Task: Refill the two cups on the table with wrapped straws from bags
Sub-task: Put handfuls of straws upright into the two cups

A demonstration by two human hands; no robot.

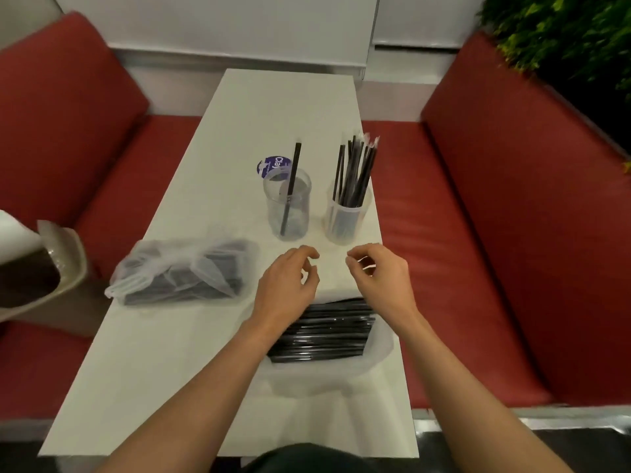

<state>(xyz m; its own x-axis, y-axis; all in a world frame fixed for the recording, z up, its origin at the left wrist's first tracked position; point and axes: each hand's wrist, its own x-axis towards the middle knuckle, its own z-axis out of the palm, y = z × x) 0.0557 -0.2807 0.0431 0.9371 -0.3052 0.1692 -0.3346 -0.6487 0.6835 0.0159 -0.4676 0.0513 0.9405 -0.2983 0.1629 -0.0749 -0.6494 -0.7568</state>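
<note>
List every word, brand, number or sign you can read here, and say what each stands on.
"Clay": white letters turned sideways on the round purple disc, which lies on the white table behind the clear plastic cup holding one black straw. The cup's rim crosses the last letter.
Smaller white print on that disc: too blurred to read.
Nothing else bears legible text.

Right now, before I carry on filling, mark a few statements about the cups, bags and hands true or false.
1. The left cup holds a single straw. True.
2. The right cup is empty. False: it holds a bunch of straws.
3. Both hands grip straws. False: the left hand and right hand hold nothing, fingers loosely curled above the open bag.
4. A second bag of straws lies on the table, left of the hands. True.
</note>
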